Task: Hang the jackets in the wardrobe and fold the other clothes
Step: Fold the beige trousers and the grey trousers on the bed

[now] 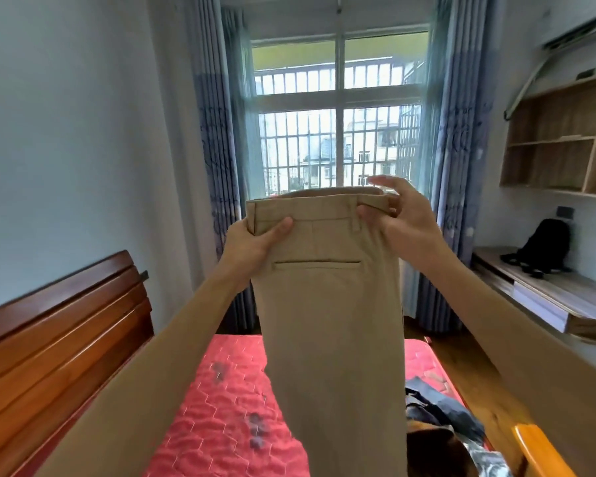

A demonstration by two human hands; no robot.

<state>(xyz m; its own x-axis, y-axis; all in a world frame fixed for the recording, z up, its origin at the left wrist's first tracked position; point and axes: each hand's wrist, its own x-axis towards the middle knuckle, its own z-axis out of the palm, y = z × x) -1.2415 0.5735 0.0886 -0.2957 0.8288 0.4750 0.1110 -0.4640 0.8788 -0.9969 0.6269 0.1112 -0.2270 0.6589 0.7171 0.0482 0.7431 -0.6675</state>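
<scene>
Straight ahead, a barred window fills the far wall, flanked by blue curtains. Below it lies a bed with a red quilted cover and a wooden headboard at the left. Tan trousers are held up in mid-air in front of the window and above the bed, waistband on top, a back pocket facing the camera, the legs hanging straight down together out of view. On the right wall hangs a wooden shelf over a desk. A heap of dark clothes lies on the bed's right side, just beside the trousers' legs. A black backpack stands on the desk. The left hand grips the waistband's left corner, thumb in front, fingers behind. The right hand pinches the waistband's right end with its thumb, the other fingers spread loosely above it and blurred.
</scene>
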